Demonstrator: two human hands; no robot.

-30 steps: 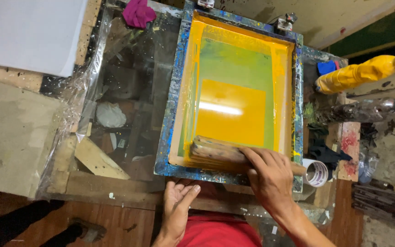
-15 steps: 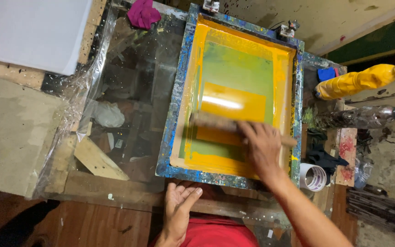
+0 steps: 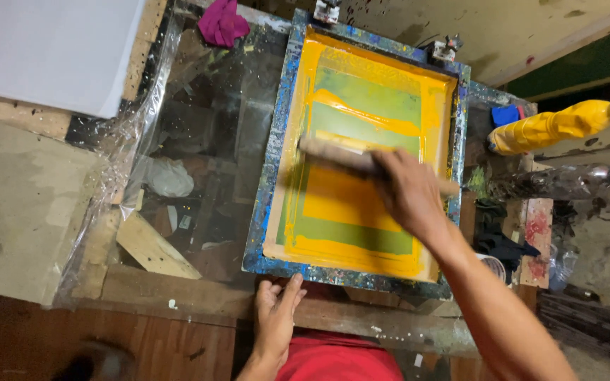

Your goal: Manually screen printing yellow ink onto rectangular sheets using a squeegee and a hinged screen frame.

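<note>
Glass-topped bench (image 3: 199, 127), right hand (image 3: 407, 190) gripping squeegee (image 3: 340, 156) — left hand (image 3: 277, 321) flat.

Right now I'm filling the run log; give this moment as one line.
right hand: grips squeegee mid-screen | left hand: rests on screen frame near edge | ink: yellow

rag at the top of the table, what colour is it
Magenta pink; the rag shows in the head view.

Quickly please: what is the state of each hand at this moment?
Left hand: open, flat on the near edge of the screen frame, holding nothing.
Right hand: closed on the squeegee.
</note>
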